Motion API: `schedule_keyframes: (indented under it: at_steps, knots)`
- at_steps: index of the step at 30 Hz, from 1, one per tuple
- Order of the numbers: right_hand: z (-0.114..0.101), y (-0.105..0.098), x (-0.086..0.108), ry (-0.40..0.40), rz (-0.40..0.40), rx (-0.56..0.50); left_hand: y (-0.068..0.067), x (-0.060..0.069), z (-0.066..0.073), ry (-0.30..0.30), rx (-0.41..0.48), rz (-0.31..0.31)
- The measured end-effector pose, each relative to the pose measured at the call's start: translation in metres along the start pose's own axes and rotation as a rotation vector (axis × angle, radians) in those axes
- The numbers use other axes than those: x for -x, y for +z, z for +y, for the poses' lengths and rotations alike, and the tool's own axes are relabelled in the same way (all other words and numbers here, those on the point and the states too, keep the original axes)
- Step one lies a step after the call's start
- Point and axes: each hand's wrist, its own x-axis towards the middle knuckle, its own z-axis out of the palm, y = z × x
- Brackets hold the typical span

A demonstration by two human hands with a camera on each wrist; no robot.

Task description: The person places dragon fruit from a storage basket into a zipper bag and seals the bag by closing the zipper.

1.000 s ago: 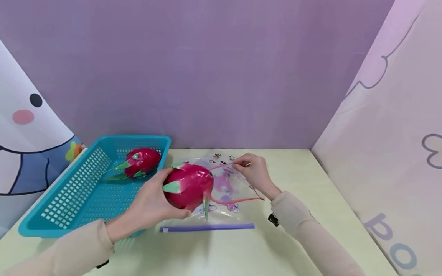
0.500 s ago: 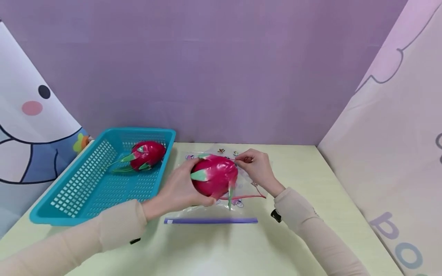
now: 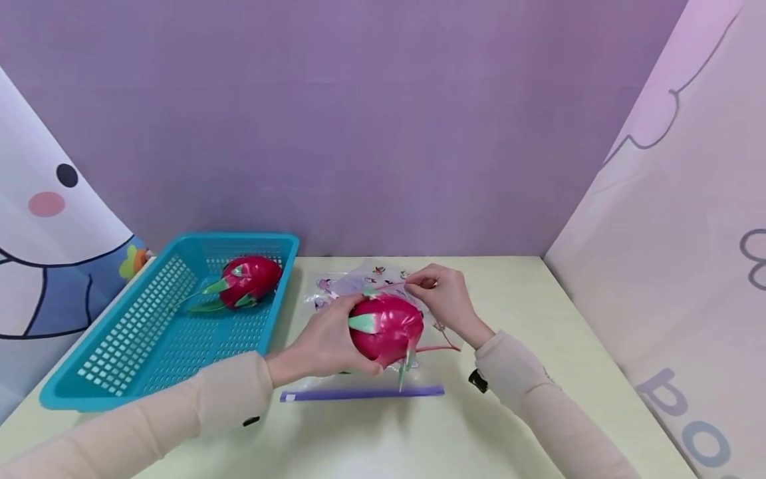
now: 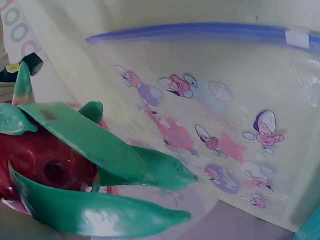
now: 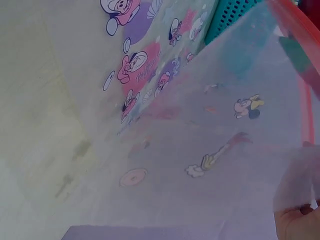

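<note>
My left hand (image 3: 328, 340) grips a red dragon fruit (image 3: 385, 327) with green leaf tips, which also shows at the left of the left wrist view. To its right, my right hand (image 3: 444, 296) pinches the pink top edge of a clear printed zip bag (image 5: 215, 140). That bag's pink edge (image 3: 439, 348) stands spread apart, and the fruit is at the opening, hiding part of it. How far inside it reaches, I cannot tell. Beneath both hands lies a second clear printed bag (image 4: 225, 115) with a purple zip strip (image 3: 362, 394), flat on the table.
A teal plastic basket (image 3: 60, 397) stands at the left of the pale table (image 3: 509, 299), holding another dragon fruit (image 3: 251, 279). A purple backdrop (image 3: 383, 133) rises behind the table, and a printed panel (image 3: 688, 266) borders the right side.
My left hand has carried the dragon fruit rightward to the opening of the pink-edged bag. The right hand keeps its pinch on the bag's edge in nearly the same place.
</note>
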Motion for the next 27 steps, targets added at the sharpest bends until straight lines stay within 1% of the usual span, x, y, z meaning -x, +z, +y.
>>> schedule_keyframes:
  at_steps: [4, 8, 11, 15, 20, 22, 27]
  knots:
    - [-0.001, 0.003, 0.002, -0.017, -0.005, -0.009, -0.001, -0.005, -0.005, -0.003, -0.010, 0.008]
    - [-0.001, 0.005, 0.002, -0.012, -0.007, 0.000, -0.002, -0.013, -0.008, -0.021, -0.018, 0.031]
    - [-0.002, 0.004, 0.001, 0.007, -0.007, 0.009, -0.002, -0.017, -0.008, -0.019, -0.052, 0.047]
    - [-0.006, 0.002, -0.001, 0.050, -0.012, 0.004, -0.001, -0.021, -0.010, -0.019, -0.104, 0.057]
    - [-0.011, -0.001, -0.005, 0.092, -0.022, -0.021, -0.001, -0.025, -0.012, -0.043, -0.133, 0.081]
    - [-0.011, 0.000, -0.005, 0.113, -0.034, -0.034, -0.002, -0.026, -0.013, -0.056, -0.133, 0.088]
    - [-0.010, 0.003, -0.005, 0.193, -0.057, -0.063, -0.005, -0.025, -0.014, -0.078, -0.117, 0.095]
